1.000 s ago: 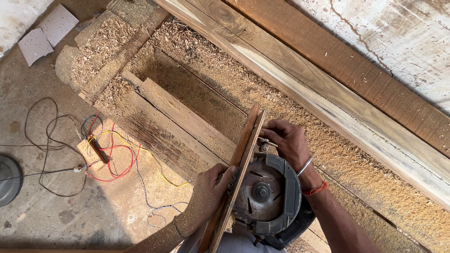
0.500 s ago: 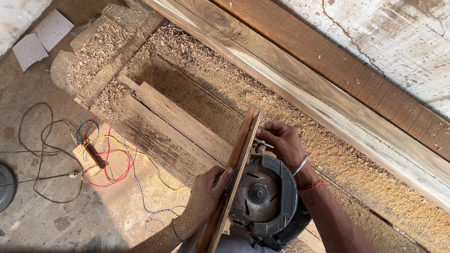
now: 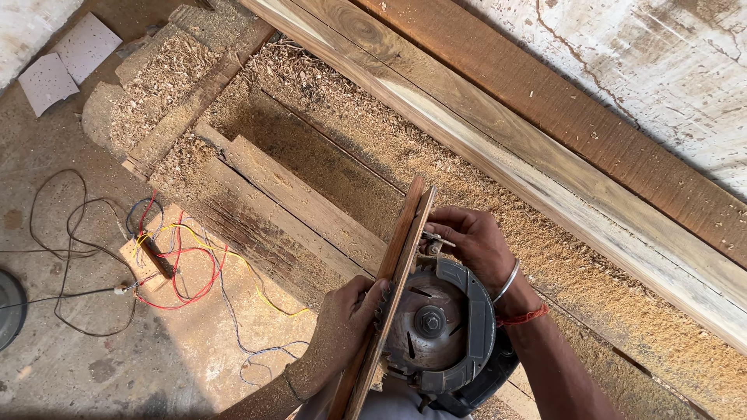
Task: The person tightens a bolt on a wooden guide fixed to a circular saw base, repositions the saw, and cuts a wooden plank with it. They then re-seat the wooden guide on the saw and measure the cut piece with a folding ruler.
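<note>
Fingers of the left hand (image 3: 342,323) are wrapping the wood strip (image 3: 389,295) near its lower part, closed on its edge. Right hand (image 3: 471,241) fingers are curling shut over a small metal fitting on the circular saw (image 3: 443,334), just beside the strip. Compared with a second ago, both grips are holding unchanged; the view is merely shifting slightly, so the work is remaining in setup. Strip is standing on edge, thin, reddish-brown, touching the saw guard, above sawdust-covered planks (image 3: 296,202).

A rough carpentry workshop, floor level.
Sawdust (image 3: 327,148) heaps around long planks (image 3: 498,148); left of the planks, loose wires (image 3: 179,264) sprawl on concrete; a circular saw (image 3: 443,327) sits near them.
</note>
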A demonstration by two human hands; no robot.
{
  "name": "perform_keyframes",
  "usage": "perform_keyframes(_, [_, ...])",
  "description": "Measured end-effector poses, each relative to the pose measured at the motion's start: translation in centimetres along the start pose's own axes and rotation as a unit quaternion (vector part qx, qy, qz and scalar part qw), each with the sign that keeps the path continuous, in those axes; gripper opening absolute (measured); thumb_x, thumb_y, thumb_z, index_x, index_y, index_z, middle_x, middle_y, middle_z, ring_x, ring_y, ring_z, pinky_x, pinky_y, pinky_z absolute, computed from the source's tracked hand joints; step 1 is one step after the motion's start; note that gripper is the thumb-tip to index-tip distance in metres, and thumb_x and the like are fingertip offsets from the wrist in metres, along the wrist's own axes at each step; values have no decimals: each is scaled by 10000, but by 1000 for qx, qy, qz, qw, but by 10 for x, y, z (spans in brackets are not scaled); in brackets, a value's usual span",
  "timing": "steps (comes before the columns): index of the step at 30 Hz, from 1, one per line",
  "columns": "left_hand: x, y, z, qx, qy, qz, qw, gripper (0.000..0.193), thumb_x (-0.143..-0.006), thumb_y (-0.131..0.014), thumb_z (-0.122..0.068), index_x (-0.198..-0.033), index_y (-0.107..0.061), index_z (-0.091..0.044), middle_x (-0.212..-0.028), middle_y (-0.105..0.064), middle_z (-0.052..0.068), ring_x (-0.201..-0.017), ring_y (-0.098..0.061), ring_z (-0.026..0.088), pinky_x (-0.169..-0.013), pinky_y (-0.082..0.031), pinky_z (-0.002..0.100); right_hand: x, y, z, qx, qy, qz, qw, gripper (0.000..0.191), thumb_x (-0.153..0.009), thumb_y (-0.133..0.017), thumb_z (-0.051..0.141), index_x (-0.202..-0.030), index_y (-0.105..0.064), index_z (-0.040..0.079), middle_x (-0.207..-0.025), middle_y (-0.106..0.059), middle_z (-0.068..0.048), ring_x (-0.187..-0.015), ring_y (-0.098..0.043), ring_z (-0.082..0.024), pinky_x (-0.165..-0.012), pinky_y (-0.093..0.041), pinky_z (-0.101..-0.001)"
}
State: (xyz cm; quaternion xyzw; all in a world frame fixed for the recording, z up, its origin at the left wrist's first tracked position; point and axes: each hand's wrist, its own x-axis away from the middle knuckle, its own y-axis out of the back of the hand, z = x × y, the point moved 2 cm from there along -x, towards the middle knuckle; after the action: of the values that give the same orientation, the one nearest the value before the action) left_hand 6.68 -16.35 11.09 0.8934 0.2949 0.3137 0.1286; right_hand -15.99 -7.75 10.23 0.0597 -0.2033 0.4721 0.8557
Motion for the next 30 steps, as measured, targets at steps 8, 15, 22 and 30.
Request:
perform_keyframes(8, [0,2,0,-7,7,17,1000,551,-977,-541,-508,-953,-723,11,-667,-675,167,-617,-686,250,-593,-520,403,-5,-2,-1,199,33,-13,979,296,-974,-634,293,-996,-806,54,-738,-770,-44,-543,-641,-83,-463,-523,-252])
perform_keyframes(15, [0,0,1,-6,14,15,1000,555,-969,-542,-516,-951,-725,8,-674,-686,168,-623,-696,253,-599,-524,402,-1,-2,3,16,-52,67,996,390,-1001,-616,410,-995,-782,58,-774,-702,6,-551,-515,-49,-466,-432,-198])
perform_keyframes(22, [0,0,3,0,9,11,1000,563,-961,-551,-526,-971,-730,7,-697,-694,165,-636,-702,248,-598,-526,401,-6,-3,-5,-96,-75,26,992,174,-940,-685,244,-982,-710,77,-821,-716,2,-648,-610,-68,-533,-485,-246])
perform_keyframes(30, [1,0,-1,-3,23,15,1000,563,-965,-551,-524,-954,-731,9,-682,-684,177,-629,-692,259,-599,-521,403,-15,6,-21,77,40,36,996,360,-1030,-608,335,-911,-759,31,-730,-703,-50,-594,-603,-99,-499,-497,-255])
